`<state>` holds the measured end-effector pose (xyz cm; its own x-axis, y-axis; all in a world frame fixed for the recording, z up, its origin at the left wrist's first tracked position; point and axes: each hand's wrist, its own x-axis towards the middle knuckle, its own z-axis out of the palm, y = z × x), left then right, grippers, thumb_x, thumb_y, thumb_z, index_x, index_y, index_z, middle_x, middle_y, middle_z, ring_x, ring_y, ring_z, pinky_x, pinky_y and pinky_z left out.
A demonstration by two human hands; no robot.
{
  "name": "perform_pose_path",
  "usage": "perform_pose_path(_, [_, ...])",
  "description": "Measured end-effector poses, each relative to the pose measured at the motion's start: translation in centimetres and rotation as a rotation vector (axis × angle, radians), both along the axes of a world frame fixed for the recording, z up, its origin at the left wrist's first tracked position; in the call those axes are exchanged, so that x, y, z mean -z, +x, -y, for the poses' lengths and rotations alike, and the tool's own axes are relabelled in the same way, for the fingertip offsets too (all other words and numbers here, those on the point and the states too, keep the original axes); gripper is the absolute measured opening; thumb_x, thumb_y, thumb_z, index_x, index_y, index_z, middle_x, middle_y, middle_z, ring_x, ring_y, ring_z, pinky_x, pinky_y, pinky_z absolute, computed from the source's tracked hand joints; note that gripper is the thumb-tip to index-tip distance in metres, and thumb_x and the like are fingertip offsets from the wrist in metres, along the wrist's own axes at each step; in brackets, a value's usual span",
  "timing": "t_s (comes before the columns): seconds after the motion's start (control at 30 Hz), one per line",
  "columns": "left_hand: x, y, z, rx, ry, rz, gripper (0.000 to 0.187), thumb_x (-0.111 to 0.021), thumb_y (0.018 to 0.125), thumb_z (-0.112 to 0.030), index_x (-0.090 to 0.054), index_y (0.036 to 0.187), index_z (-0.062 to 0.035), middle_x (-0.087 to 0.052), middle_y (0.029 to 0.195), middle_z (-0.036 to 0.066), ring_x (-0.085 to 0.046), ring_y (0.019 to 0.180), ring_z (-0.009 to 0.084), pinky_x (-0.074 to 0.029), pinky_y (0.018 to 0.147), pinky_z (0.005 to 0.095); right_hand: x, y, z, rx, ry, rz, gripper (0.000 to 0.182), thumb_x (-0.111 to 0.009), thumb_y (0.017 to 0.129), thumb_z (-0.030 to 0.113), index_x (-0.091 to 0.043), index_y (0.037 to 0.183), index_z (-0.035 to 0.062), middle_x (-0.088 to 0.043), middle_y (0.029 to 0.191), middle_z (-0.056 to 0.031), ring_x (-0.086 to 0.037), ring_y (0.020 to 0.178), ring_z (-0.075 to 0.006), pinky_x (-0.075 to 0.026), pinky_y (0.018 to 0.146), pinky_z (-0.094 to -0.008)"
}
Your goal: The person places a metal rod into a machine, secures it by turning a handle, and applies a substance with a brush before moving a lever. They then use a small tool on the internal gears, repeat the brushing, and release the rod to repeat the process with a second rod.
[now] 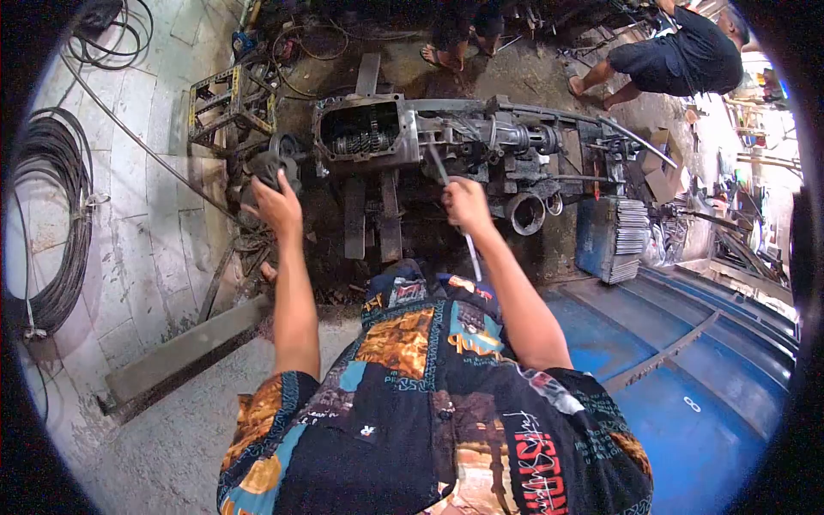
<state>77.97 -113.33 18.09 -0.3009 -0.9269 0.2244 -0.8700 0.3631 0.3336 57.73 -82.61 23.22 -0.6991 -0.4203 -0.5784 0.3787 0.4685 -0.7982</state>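
Observation:
A gearbox housing (pixel 410 142) with an open top lies on the metal frame, and gears (pixel 367 142) show inside it. My right hand (pixel 466 206) is closed round a long metal rod (pixel 474 256), whose upper end reaches the right side of the housing. My left hand (pixel 277 206) is raised left of the housing, beside a dark rounded part (pixel 273 169). Its thumb stands apart from the fingers; whether it touches that part I cannot tell. Two metal bars (pixel 390 232) extend from under the housing toward me.
Coiled cable (pixel 56 249) hangs by the left wall. A yellow-black metal stand (pixel 215 107) is at the upper left. One person (pixel 687 56) is at the upper right; another's feet (pixel 442 58) show at the top. A finned blue block (pixel 611 239) and blue panel (pixel 661 343) lie right.

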Motion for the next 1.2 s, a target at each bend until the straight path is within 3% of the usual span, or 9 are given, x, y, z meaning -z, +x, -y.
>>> perform_pose_path(0.23, [5.5, 1.8, -12.4, 0.343, 0.176, 0.139, 0.057, -0.052, 0.097, -0.042, -0.041, 0.133, 0.0011, -0.054, 0.127, 0.02, -0.052, 0.121, 0.0338, -0.019, 0.112, 0.0609, -2.2, -2.1, -5.3, -0.024, 0.16, -0.042, 0.037, -0.058, 0.087, 0.014, -0.062, 0.119, -0.002, -0.069, 0.082, -0.0139, -0.066, 0.069, -0.0201, -0.053, 0.065, -0.0314])
perform_pose_path(0.33, [8.7, 0.5, -12.8, 0.337, 0.304, 0.198, 0.059, -0.051, 0.097, -0.042, -0.04, 0.135, 0.0014, -0.053, 0.13, 0.019, -0.051, 0.122, 0.0338, -0.02, 0.112, 0.061, -2.0, -1.3, -5.9, -0.052, 0.312, -0.253, 0.037, -0.059, 0.084, 0.014, -0.063, 0.116, -0.0031, -0.064, 0.106, -0.0291, -0.065, 0.103, -0.0352, -0.05, 0.09, -0.0375])
perform_pose_path(0.43, [11.1, -0.6, -12.6, 0.336, 0.441, 0.374, 0.061, -0.05, 0.097, -0.043, -0.037, 0.138, 0.0006, -0.05, 0.134, 0.018, -0.049, 0.125, 0.0337, -0.02, 0.111, 0.0621, -3.1, -0.8, -6.0, -0.153, 0.384, -0.549, 0.039, -0.057, 0.086, 0.012, -0.061, 0.122, -0.003, -0.071, 0.091, -0.0208, -0.07, 0.073, -0.0264, -0.054, 0.066, -0.0349])
perform_pose_path(0.47, [11.9, -0.8, -12.6, 0.348, 0.435, 0.407, 0.062, -0.049, 0.097, -0.044, -0.037, 0.14, -0.0005, -0.049, 0.136, 0.018, -0.048, 0.126, 0.0338, -0.021, 0.111, 0.0632, -3.8, -0.9, -5.9, -0.121, 0.432, -0.429, 0.038, -0.058, 0.084, 0.015, -0.063, 0.118, -0.0014, -0.067, 0.104, -0.0268, -0.069, 0.095, -0.0309, -0.052, 0.084, -0.0355])
perform_pose_path(0.5, [12.5, -1.1, -12.4, 0.359, 0.427, 0.439, 0.062, -0.048, 0.097, -0.044, -0.036, 0.141, -0.0015, -0.048, 0.138, 0.017, -0.046, 0.127, 0.0339, -0.021, 0.11, 0.0643, -3.4, -1.0, -6.0, -0.118, 0.439, -0.432, 0.038, -0.058, 0.084, 0.015, -0.063, 0.118, -0.0014, -0.067, 0.104, -0.0268, -0.069, 0.095, -0.0309, -0.052, 0.084, -0.0355])
perform_pose_path(0.63, [14.8, -1.0, -12.4, 0.348, 0.614, 0.543, 0.077, -0.049, 0.095, -0.048, -0.014, 0.151, -0.0082, -0.021, 0.156, 0.015, -0.022, 0.143, 0.035, -0.017, 0.111, 0.0659, -2.6, -2.0, -6.2, -0.052, 0.366, -0.385, 0.038, -0.056, 0.083, 0.016, -0.064, 0.115, -0.0032, -0.066, 0.101, -0.0286, -0.066, 0.099, -0.0363, -0.05, 0.09, -0.0393])
perform_pose_path(0.77, [14.4, -1.9, -12.1, 0.33, 0.738, 0.673, 0.084, -0.047, 0.095, -0.048, 0.001, 0.153, -0.0127, -0.006, 0.16, 0.012, -0.01, 0.146, 0.0332, -0.013, 0.112, 0.0642, -1.9, -3.3, -5.5, -0.049, 0.432, -0.252, 0.039, -0.055, 0.082, 0.016, -0.066, 0.116, 0.0011, -0.067, 0.095, -0.0284, -0.07, 0.087, -0.0341, -0.052, 0.084, -0.0387])
perform_pose_path(0.87, [13.7, -2.4, -11.9, 0.312, 0.8, 0.702, 0.087, -0.047, 0.094, -0.051, 0.004, 0.153, -0.0125, -0.002, 0.16, 0.012, -0.009, 0.147, 0.0323, -0.012, 0.113, 0.0635, -1.8, -4.7, -4.4, -0.067, 0.419, -0.158, 0.039, -0.052, 0.08, 0.011, -0.067, 0.115, 0.0023, -0.069, 0.081, -0.0237, -0.067, 0.054, -0.0284, -0.056, 0.067, -0.0378])
perform_pose_path(1.2, [10.3, -2.0, -14.6, 0.261, 0.521, 0.467, 0.087, -0.053, 0.09, -0.051, -0.014, 0.15, -0.0015, -0.021, 0.153, 0.023, -0.02, 0.143, 0.0377, -0.015, 0.113, 0.0613, 1.6, -7.4, -4.2, 0.105, 0.161, 0.103, 0.034, -0.049, 0.08, 0.004, -0.067, 0.107, -0.0033, -0.064, 0.071, -0.0137, -0.059, 0.05, -0.0213, -0.048, 0.048, -0.0364])
